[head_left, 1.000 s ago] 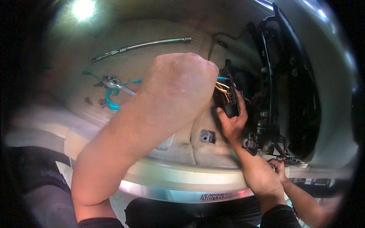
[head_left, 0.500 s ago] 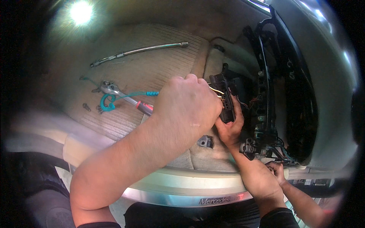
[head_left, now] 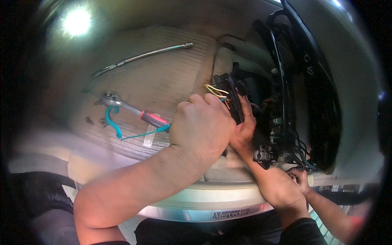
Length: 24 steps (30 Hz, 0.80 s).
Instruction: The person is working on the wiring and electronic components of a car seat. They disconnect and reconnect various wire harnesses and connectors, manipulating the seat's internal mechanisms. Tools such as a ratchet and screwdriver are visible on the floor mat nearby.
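My right hand (head_left: 244, 132) grips a long black connector block (head_left: 229, 87) from its near end, fingers along its right side. White, yellow and orange wires (head_left: 217, 90) stick out of the block's left side. My left hand (head_left: 204, 124) is closed in a fist against the block's near left side, back of the hand up. Whatever its fingers hold is hidden beneath the hand. A teal coiled cord (head_left: 109, 122) runs up to this fist's left edge. Beside it lies a ratchet wrench (head_left: 128, 107) with a red and grey handle.
A long metal extension bar (head_left: 143, 55) and several bolts (head_left: 90, 121) lie on the ribbed carpet. A dark metal frame (head_left: 281, 81) stands on the right with loose wiring. Another person's hand (head_left: 301, 179) is at its near end. The door sill (head_left: 179, 208) crosses in front.
My left hand has drawn slightly nearer, baring more of the wires. The teal cord has swung to the near side of the ratchet wrench. The whole view has shifted a little.
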### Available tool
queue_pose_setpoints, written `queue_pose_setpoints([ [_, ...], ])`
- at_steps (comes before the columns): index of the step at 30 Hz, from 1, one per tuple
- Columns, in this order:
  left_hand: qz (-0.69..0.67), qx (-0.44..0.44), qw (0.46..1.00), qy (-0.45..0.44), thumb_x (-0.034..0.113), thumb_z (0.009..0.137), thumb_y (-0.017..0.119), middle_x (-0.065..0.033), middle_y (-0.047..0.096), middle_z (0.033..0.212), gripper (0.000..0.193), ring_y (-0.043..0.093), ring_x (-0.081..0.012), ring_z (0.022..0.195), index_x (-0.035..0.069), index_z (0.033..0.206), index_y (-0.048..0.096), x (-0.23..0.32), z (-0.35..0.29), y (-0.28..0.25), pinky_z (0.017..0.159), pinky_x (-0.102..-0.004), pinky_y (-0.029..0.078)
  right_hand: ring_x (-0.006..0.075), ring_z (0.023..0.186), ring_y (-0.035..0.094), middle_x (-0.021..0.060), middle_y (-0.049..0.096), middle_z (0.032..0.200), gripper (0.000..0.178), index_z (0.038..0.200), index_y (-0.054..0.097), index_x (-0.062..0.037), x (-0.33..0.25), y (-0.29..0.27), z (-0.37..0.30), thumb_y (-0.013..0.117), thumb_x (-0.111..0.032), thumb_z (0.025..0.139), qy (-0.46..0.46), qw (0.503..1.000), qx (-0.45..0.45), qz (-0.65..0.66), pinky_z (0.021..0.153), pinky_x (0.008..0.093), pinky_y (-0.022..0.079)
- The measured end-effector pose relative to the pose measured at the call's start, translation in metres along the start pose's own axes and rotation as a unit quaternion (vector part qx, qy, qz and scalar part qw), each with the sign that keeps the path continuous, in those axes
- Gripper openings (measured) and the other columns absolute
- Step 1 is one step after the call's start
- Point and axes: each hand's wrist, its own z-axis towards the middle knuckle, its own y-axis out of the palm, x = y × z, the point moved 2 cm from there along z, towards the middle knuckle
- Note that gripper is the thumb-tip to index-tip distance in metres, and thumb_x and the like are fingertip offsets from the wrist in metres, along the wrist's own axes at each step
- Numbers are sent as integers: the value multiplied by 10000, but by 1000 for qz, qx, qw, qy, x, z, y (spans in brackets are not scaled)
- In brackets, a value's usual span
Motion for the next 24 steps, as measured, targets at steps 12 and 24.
queue_pose_setpoints([
  [12,39,4,998,58,158,899,576,-100,664,863,186,686,-244,830,10,970,664,-5,9,4,619,-386,580,448,1290,517,267,597,1289,746,1346,552,17,-6,3,6,812,-106,658,-30,999,-2,-12,1118,493,388],
  [24,-16,2,1000,-17,16,806,658,-187,684,854,203,681,-374,867,40,1004,701,-125,26,11,813,-449,558,439,1333,452,250,550,1356,785,1398,527,-41,-2,8,7,860,-221,710,-5,993,-30,-117,1158,494,326],
])
